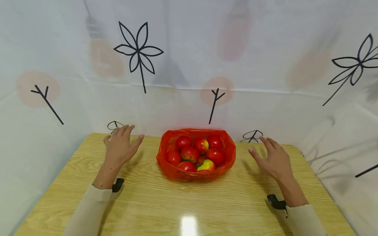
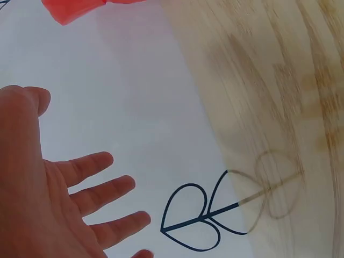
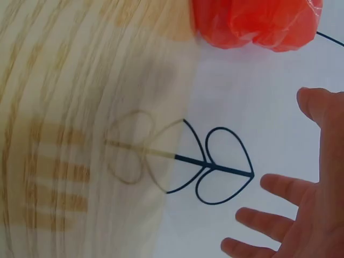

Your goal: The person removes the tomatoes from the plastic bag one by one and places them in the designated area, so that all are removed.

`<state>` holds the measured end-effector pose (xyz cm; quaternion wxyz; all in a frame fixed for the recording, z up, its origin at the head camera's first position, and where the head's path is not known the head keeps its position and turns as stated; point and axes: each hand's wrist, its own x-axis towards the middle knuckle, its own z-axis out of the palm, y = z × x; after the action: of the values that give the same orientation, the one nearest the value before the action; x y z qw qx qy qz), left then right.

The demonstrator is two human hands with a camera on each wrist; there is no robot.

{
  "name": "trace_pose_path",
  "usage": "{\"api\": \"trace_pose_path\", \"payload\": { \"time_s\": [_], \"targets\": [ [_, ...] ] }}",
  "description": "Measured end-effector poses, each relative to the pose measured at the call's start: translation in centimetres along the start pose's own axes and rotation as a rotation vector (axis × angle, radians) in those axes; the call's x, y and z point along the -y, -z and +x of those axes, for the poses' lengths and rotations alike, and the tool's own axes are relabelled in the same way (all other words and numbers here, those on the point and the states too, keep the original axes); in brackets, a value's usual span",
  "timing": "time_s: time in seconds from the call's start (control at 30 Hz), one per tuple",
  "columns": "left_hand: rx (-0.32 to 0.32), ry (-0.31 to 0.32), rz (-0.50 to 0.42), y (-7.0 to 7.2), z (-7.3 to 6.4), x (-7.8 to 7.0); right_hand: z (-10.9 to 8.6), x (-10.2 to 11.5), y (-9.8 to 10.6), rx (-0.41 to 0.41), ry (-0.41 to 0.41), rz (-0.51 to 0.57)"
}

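A red plastic bag (image 1: pixel 195 177) with its mouth spread wide sits near the back edge of the wooden table. Inside it lie several glossy round red fruits (image 1: pixel 215 156), some with yellow patches; I cannot tell their exact kind. To the bag's left, my left hand (image 1: pixel 120 147) hovers with fingers spread, apart from it. On the other side my right hand (image 1: pixel 274 160) is raised with loosely extended fingers, holding nothing. Each wrist view catches part of the bag, at the top in the left wrist view (image 2: pixel 80 8) and the right wrist view (image 3: pixel 258 24).
The wooden table (image 1: pixel 153 206) runs back to a white patterned curtain (image 1: pixel 183 108) printed with black leaf and twig drawings. This cloth also hangs along both sides. A black wrist device (image 1: pixel 276 202) shows at my right cuff and another (image 1: pixel 118 185) at my left.
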<state>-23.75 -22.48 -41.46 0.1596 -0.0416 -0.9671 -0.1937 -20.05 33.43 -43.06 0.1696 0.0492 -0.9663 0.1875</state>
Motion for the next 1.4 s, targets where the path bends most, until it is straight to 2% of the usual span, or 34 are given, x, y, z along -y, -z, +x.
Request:
{"api": "trace_pose_path", "payload": {
  "time_s": [0.17, 0.57, 0.83, 1.13, 1.4],
  "targets": [
    [-0.020, -0.015, -0.011, -0.2, -0.1, -0.6, -0.1, 0.4, 0.2, 0.023, -0.006, 0.020],
    [-0.037, -0.057, -0.070, -0.1, -0.2, -2.2, 0.0, 1.5, 0.6, -0.027, 0.033, 0.077],
    [-0.004, -0.074, -0.144, -0.1, -0.2, -3.4, 0.1, 2.5, 0.9, -0.082, 0.061, 0.124],
    [-0.006, -0.114, -0.213, -0.2, -0.3, -4.7, 0.1, 3.8, 1.1, -0.146, 0.120, 0.155],
    [0.057, -0.098, -0.243, -0.4, -0.8, -5.6, 0.0, 5.1, 1.3, -0.151, 0.166, 0.170]
  ]
}}
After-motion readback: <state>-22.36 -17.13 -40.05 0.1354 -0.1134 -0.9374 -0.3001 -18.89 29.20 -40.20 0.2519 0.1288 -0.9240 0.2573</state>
